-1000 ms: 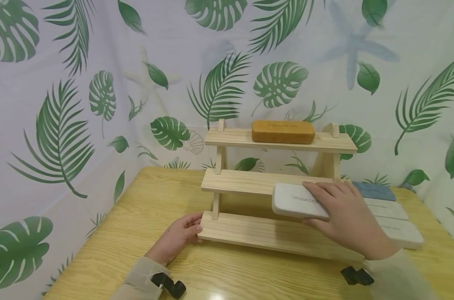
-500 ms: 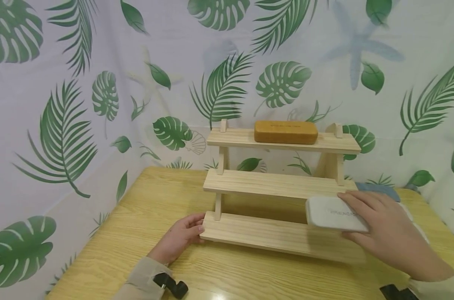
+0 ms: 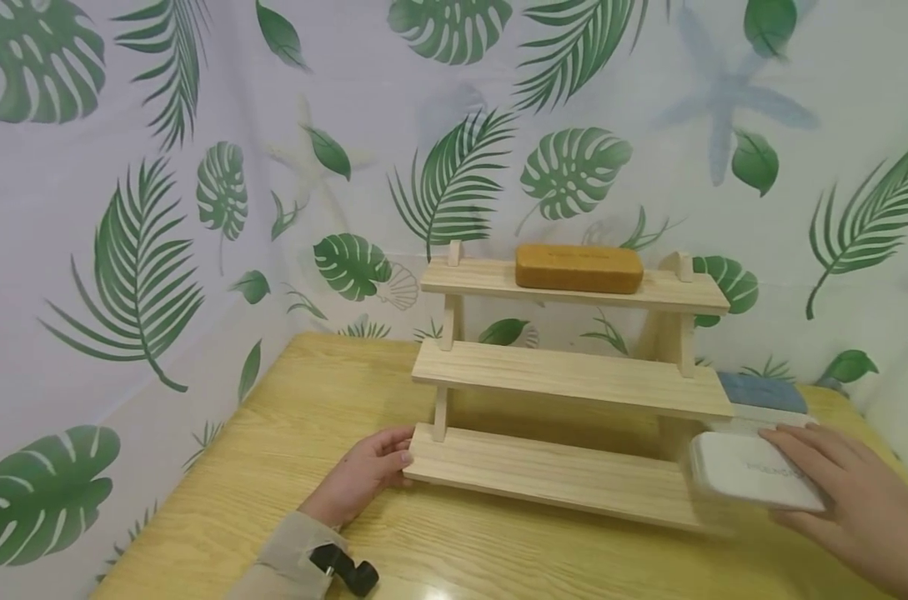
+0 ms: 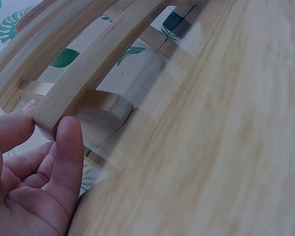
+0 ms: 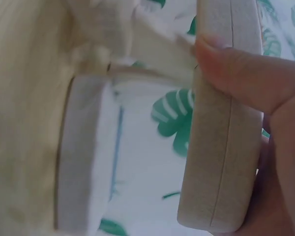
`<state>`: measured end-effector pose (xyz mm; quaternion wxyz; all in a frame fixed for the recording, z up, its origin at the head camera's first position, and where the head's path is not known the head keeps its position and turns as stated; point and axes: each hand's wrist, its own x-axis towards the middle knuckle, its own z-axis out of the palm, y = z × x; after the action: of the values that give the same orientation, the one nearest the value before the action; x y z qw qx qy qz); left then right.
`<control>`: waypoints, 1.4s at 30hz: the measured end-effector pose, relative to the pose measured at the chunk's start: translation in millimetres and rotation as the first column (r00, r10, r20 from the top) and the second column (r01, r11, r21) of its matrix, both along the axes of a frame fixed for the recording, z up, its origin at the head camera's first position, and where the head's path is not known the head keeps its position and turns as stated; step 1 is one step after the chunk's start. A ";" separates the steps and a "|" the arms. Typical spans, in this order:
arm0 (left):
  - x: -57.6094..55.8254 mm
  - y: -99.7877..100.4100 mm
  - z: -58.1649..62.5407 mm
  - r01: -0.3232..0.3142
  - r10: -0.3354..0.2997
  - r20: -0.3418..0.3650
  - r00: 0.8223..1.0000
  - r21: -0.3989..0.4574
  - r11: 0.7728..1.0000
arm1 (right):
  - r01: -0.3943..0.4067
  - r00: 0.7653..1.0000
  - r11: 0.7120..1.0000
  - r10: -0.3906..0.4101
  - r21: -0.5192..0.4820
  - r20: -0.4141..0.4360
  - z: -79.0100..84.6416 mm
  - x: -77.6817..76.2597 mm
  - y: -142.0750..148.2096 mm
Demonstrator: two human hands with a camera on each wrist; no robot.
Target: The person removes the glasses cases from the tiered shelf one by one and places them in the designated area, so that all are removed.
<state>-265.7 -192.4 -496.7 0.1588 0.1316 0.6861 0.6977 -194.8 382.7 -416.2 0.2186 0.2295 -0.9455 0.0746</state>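
Observation:
On the table stands a three-tier wooden display shelf (image 3: 559,467). My left hand (image 3: 363,471) holds the left end of its lowest tier; in the left wrist view, the thumb and fingers pinch the board end (image 4: 64,101). Beyond the right end of the lowest tier, my right hand (image 3: 847,496) grips a white glasses case (image 3: 754,468), thumb on one side and fingers on the other. The right wrist view shows this case (image 5: 219,147) raised, apart from another pale case (image 5: 83,152) lying on the table. An orange glasses case (image 3: 579,268) sits on the top tier.
A blue case (image 3: 761,392) lies on the table behind the right hand, with pale cases partly hidden in front of it. Leaf-print cloth (image 3: 333,100) hangs close behind and to the left. The wooden tabletop (image 3: 333,375) extends left of the shelf.
My right hand has carried the white case rightward and down, from in front of the middle tier to beyond the shelf's right end. The left hand keeps its hold on the shelf.

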 end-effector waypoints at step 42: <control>2.1 1.3 1.7 0.008 -0.008 0.009 1.000 -0.007 1.000 | 0.209 0.889 0.959 -0.268 0.193 0.371 -63.8 -32.5 52.0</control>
<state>-263.6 -191.1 -495.0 0.1654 0.1306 0.6871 0.6953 -227.3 434.7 -480.0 0.0142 0.1071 -0.9939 0.0217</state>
